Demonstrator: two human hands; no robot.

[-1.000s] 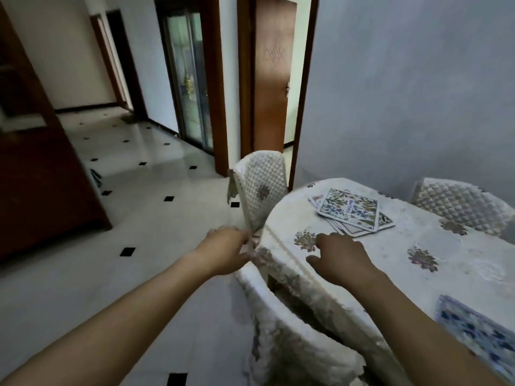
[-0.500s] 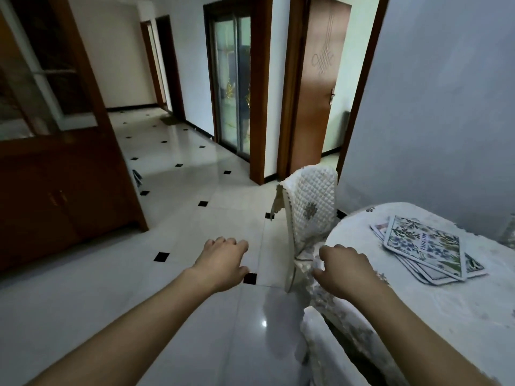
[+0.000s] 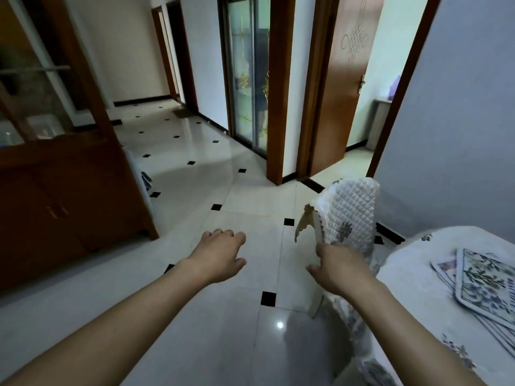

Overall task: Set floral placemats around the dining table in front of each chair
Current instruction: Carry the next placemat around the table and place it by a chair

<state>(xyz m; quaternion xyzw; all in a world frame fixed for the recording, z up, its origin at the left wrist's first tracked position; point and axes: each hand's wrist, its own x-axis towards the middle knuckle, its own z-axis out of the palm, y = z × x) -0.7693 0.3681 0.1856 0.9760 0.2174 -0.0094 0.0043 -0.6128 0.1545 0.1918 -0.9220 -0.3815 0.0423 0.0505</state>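
Note:
A stack of floral placemats, white with blue and green flowers, lies on the round dining table at the right edge of view. The table wears a white flowered cloth. A chair with a white quilted cover stands at the table's far left side. My right hand is at the foot of that chair's backrest, by the table's edge, fingers curled down and hidden, thumb out. Out over the floor hovers my left hand, loosely curled and holding nothing. Neither hand touches the placemats.
A tall wooden cabinet with glass doors fills the left. Glossy white floor tiles with small black squares stretch ahead. A glass sliding door and an open wooden door stand behind. A grey wall backs the table.
The view has swung left, so the table and placemats slid to the right edge. My right hand left the tabletop for the chair's base; my left hand came off the tablecloth's edge.

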